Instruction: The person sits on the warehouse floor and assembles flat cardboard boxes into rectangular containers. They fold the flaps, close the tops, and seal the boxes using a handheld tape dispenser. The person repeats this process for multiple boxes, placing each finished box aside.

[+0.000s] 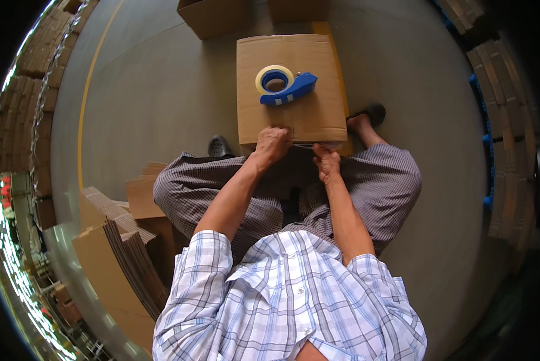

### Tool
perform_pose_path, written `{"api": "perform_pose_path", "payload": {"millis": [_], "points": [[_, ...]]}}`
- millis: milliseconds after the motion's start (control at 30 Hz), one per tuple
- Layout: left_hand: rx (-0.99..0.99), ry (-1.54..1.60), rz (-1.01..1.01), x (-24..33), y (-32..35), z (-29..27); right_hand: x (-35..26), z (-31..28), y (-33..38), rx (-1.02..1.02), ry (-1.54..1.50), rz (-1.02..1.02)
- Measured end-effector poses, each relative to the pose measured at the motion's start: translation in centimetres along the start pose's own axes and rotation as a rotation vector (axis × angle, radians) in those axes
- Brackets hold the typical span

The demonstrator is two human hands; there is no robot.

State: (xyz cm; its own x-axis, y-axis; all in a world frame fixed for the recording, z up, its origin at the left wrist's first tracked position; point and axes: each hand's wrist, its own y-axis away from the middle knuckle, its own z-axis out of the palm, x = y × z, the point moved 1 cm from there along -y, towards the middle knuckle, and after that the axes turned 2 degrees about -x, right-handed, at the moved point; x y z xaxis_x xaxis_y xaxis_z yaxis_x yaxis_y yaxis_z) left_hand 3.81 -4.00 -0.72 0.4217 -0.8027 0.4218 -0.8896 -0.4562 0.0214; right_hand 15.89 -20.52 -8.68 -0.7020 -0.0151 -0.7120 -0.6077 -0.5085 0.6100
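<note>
A closed brown cardboard box (291, 123) stands between my spread knees. On its top lies a blue tape dispenser (303, 88) with a roll of clear yellowish tape (260, 79). My left hand (273, 145) is closed at the near top edge of the box, left of its middle, knuckles up. Just right of it, my right hand (327, 163) is closed against the near side, by the right corner. Something thin and shiny shows at that near edge between the hands. What the fingers of either hand grip is hidden.
Flattened cardboard sheets (128, 265) are stacked at my left. Two more brown boxes (216, 18) stand beyond the box. My shoes (219, 146) flank it. Cardboard stacks (499, 96) line the right side, and more piles (18, 114) stand far left past a yellow floor line (89, 78).
</note>
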Motion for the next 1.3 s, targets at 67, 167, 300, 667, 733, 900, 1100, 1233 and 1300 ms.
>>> {"api": "perform_pose_path", "payload": {"millis": [67,167,300,667,733,900,1100,1233,1300], "points": [[0.013,-0.049,0.005,-0.2,-0.2,0.8,0.3,-0.1,-0.7,0.04,-0.003,0.001],[0.075,-0.099,0.007,-0.1,-0.4,1.7,1.0,-0.2,-1.1,0.107,0.24,0.061],[0.24,-0.13,0.017,0.1,-0.1,2.4,0.8,1.2,0.7,-0.064,0.694,-0.297],[0.262,-0.094,-0.189,-5.6,5.1,-2.1,-9.0,-0.2,0.1,-0.151,1.621,-1.207],[0.35,-0.011,-0.228,-6.5,5.9,-2.0,-10.3,-3.0,-0.8,-0.15,1.551,-1.236],[0.413,0.282,-0.347,-8.4,6.7,-0.7,-10.4,-6.8,-2.8,-0.104,1.413,-0.868],[0.442,0.555,-0.45,-10.3,7.1,0.9,-9.1,-7.0,-3.0,-0.062,1.479,-1.036],[0.509,0.536,-0.666,-10.1,7.2,2.4,-8.1,-6.5,-2.2,0.072,1.445,-0.804],[0.531,0.523,-0.831,-8.8,7.2,2.8,-7.2,-5.8,-1.8,0.13,1.373,-0.788]]}}
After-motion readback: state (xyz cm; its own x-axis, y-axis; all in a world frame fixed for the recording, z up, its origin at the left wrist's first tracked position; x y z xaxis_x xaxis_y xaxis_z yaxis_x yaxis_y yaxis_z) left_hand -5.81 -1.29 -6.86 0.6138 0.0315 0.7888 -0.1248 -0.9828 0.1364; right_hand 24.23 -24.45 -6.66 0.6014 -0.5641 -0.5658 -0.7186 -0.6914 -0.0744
